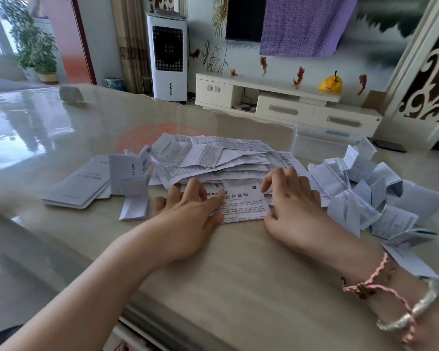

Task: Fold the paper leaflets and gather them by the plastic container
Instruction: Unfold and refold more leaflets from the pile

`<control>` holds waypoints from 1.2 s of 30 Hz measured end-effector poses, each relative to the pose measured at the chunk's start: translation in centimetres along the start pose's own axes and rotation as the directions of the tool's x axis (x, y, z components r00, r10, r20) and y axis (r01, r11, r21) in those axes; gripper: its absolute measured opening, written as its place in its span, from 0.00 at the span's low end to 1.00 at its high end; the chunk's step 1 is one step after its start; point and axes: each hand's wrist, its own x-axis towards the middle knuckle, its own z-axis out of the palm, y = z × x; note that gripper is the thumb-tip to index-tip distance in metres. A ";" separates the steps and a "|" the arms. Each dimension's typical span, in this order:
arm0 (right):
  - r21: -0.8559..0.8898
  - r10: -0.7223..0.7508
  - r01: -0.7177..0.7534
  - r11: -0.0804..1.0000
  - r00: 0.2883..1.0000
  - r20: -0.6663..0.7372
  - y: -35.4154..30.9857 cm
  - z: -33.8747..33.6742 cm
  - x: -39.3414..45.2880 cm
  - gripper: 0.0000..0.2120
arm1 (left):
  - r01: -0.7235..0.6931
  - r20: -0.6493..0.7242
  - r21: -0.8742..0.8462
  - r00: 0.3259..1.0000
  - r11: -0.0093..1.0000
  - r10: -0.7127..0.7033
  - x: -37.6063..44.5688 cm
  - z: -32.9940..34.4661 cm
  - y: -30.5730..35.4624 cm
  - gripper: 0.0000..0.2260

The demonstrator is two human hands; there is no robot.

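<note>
A printed leaflet (243, 205) lies flat on the table in front of me. My left hand (188, 214) presses on its left part with the fingers laid out. My right hand (292, 201) rests on its right edge, thumb under the near corner, fingertips bent at the far edge. Behind it sits a loose pile of unfolded leaflets (213, 158). Folded leaflets (360, 196) lie heaped at the right, near a clear plastic container (322, 143) at the table's far right.
A flat stack of booklets (79, 186) and a few folded papers (134, 191) lie at the left. A small grey object (70, 93) stands at the far left of the glossy table (238, 262). A TV cabinet stands beyond the table.
</note>
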 end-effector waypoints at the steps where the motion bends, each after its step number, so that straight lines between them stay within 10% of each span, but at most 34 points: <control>1: -0.009 -0.016 0.016 1.000 1.000 -0.008 0.0 0.0 0.0 0.17 | -0.013 0.006 -0.007 1.000 1.000 0.013 -0.1 0.0 -0.1 0.22; 14: 0.145 -0.395 0.387 0.911 0.918 0.029 1.1 -0.7 0.3 0.12 | -0.083 -0.100 -0.089 0.992 0.993 0.074 -0.5 -0.1 -0.9 0.27; 19: 0.266 -0.353 0.346 0.900 0.935 -0.024 0.9 -1.3 0.0 0.06 | -0.245 -0.346 -0.184 0.923 0.952 0.171 -0.2 0.0 -0.9 0.09; 26: 0.598 -0.191 0.141 0.789 0.981 0.022 0.8 -0.9 0.8 0.07 | -0.179 -0.243 -0.441 0.967 0.880 0.076 -0.5 -0.3 -0.6 0.16; 36: 0.317 -0.066 0.057 0.947 0.998 0.018 0.1 1.3 2.2 0.08 | 0.045 -0.281 -0.417 0.944 0.908 -0.176 0.2 0.4 0.5 0.03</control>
